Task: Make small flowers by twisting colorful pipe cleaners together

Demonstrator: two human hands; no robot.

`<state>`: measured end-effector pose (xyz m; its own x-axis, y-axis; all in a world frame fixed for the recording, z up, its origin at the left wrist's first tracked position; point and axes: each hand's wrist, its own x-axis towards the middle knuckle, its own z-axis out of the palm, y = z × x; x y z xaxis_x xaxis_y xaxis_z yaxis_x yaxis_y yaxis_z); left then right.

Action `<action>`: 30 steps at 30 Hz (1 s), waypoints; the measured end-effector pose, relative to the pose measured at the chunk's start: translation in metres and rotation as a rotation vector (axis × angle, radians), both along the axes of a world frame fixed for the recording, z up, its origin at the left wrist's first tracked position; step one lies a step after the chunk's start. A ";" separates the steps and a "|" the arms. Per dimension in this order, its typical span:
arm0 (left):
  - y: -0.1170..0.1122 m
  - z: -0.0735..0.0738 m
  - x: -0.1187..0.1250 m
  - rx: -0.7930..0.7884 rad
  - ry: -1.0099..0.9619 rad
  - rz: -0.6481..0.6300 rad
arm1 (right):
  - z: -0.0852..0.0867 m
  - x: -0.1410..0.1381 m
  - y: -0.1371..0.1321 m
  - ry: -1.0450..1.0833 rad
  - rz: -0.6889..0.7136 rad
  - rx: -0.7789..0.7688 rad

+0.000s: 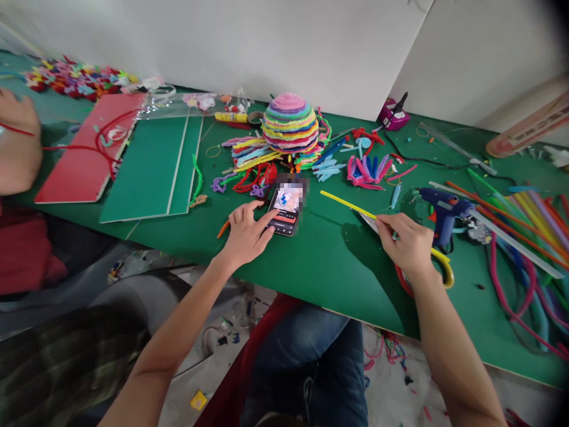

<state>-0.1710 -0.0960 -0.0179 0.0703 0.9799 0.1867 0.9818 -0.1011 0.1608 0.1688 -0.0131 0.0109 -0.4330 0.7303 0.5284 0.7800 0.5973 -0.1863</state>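
My left hand (pixel 249 231) has its fingers spread, and a fingertip touches the lit screen of a smartphone (pixel 284 209) on the green table. Pinched in my right hand (pixel 406 240) is a yellow pipe cleaner (pixel 344 203), which points left toward the phone. The same hand holds a pair of scissors (pixel 440 268); the blades poke out beneath the pipe cleaner and the red and yellow handles show behind the palm. Behind the phone sits a striped, multicoloured dome (pixel 291 126) of coiled pipe cleaners. How my right fingers sit on the scissors is partly hidden.
A blue glue gun (pixel 440 210) stands right of my right hand, near many long pipe cleaners (pixel 528 219). Cut pieces (pixel 368 171) lie around the dome. Left are a green board (pixel 146 163), a red board (pixel 84 157) and another person's hand (pixel 18 139).
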 end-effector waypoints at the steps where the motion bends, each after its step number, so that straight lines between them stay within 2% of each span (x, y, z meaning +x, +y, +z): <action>1: 0.000 0.000 0.000 -0.008 -0.003 -0.002 | 0.000 0.000 0.000 0.002 0.002 -0.002; 9: 0.002 -0.001 -0.001 -0.010 -0.006 -0.003 | 0.000 0.000 0.001 0.013 0.023 0.049; 15: 0.001 -0.001 -0.001 0.015 -0.011 -0.017 | 0.001 0.000 0.000 -0.001 0.020 0.029; 18: 0.001 0.002 -0.003 0.131 -0.098 0.056 | 0.002 0.000 0.000 -0.005 0.004 0.024; 22: 0.000 0.002 -0.006 0.369 -0.303 0.229 | 0.000 0.000 0.000 -0.004 0.005 0.022; 24: -0.001 0.002 -0.007 0.426 -0.347 0.268 | 0.000 0.000 0.002 0.003 0.006 0.023; 27: -0.005 0.002 -0.008 0.462 -0.330 0.261 | 0.005 0.002 -0.002 0.045 -0.011 0.026; 30: -0.009 0.005 -0.007 0.476 -0.305 0.199 | 0.018 0.002 -0.023 0.119 -0.006 -0.030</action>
<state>-0.1778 -0.1054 -0.0133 -0.2315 0.7726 0.5911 0.9058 -0.0504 0.4207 0.1705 -0.0363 0.0292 -0.3639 0.7489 0.5538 0.7553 0.5852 -0.2951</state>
